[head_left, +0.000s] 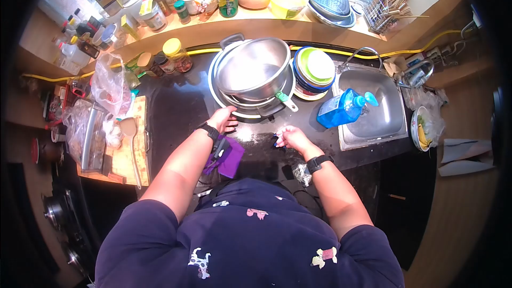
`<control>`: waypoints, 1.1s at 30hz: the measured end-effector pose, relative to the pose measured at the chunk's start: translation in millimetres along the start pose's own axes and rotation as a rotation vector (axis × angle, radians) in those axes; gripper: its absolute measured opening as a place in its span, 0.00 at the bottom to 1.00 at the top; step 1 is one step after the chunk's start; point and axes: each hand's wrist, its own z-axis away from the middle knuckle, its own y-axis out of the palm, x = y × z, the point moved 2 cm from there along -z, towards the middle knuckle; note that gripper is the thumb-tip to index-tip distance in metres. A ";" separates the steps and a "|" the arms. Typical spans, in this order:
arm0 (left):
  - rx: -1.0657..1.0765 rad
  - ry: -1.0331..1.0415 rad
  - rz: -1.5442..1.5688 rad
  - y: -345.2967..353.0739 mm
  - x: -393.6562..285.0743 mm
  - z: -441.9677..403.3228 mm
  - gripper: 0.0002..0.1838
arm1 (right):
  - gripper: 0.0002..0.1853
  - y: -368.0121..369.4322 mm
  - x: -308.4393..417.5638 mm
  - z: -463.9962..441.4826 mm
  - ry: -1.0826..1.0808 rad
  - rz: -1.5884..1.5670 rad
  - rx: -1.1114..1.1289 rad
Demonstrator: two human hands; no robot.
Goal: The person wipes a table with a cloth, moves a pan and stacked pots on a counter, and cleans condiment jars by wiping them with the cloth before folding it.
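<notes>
Single view from head-worn camera, looking forward and steeply down past wearer's own chest. Shirt (256, 234) nearest, filling bottom centre. Left hand (223, 121) and right hand (292, 137) at middle distance, near frame's middle. Counter (178, 90) seen from above; window ledge (266, 24) farther off, along top. Very wide, fisheye-like coverage: edges bowed, corners black.

A kitchen, apparently domestic. Identifying features: a glossy black countertop (176, 96); between two and three o'clock, a rectangular stainless-steel sink (381, 122) with an arched metal tap (369, 49); at twelve, nested round steel vessels (253, 66); at nine, a pale wooden chopping board (118, 156) bearing a long-handled spatula (128, 126); between ten and eleven, a yellow-lidded food jar (178, 56).
</notes>
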 end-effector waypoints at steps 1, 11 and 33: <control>0.001 -0.039 0.037 0.9 -1.3 -2.4 0.19 | 0.11 -0.9 1.6 -1.4 0.007 0.005 0.001; 0.122 0.019 0.342 4.7 -2.4 -28.4 0.14 | 0.12 -12.9 -4.9 -5.0 0.037 -0.030 -0.019; 0.094 0.122 0.293 -56.2 35.3 80.1 0.15 | 0.12 -26.6 -8.2 -7.3 -0.076 -0.159 -0.066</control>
